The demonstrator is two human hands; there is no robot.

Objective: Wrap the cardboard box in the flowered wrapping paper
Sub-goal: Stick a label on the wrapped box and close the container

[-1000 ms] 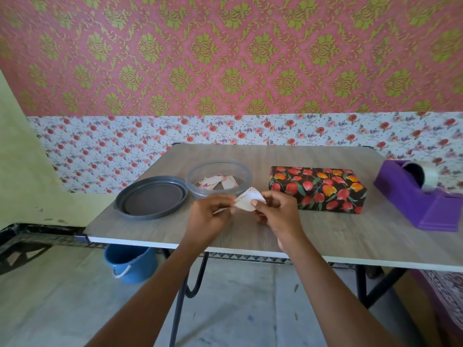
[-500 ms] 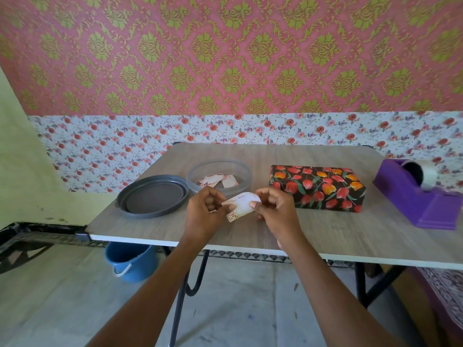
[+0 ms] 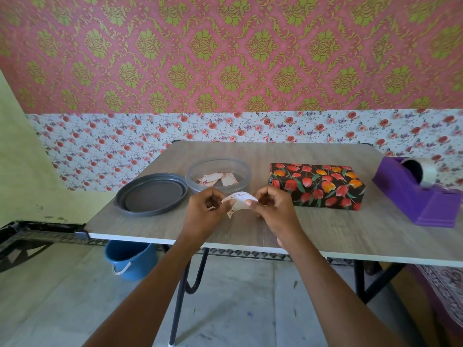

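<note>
**A:** What has shifted in the last second?

**B:** The label (image 3: 240, 202) was a small upturned flap. Now it bows in an arch, print upward, and the hands have drawn slightly apart.

**A:** And the grip?

**B:** The left hand (image 3: 206, 212) pinches its left end and the right hand (image 3: 274, 211) pinches its right end. Both have curled fingers and are above the near part of the table (image 3: 325, 236).

**A:** Around them?

**B:** A clear bowl (image 3: 191, 171) holding more labels is at twelve o'clock and a grey lid (image 3: 151, 194) is at ten. The cardboard box (image 3: 317, 189) is at two, with a purple tape dispenser (image 3: 423, 199) at three, beyond it.

**A:** What could go wrong?

**B:** If this is a sticker being peeled, which I can't confirm, the bowing could crease it. It could also fold onto itself or cling to a fingertip, and then it would land crooked.

**A:** And the box?

**B:** It lies flat, broad face up, fully covered in the flowered wrapping paper (image 3: 328, 175), near the right hand but untouched. Its long axis runs nine to three, with the right end swung a little towards four.
</note>
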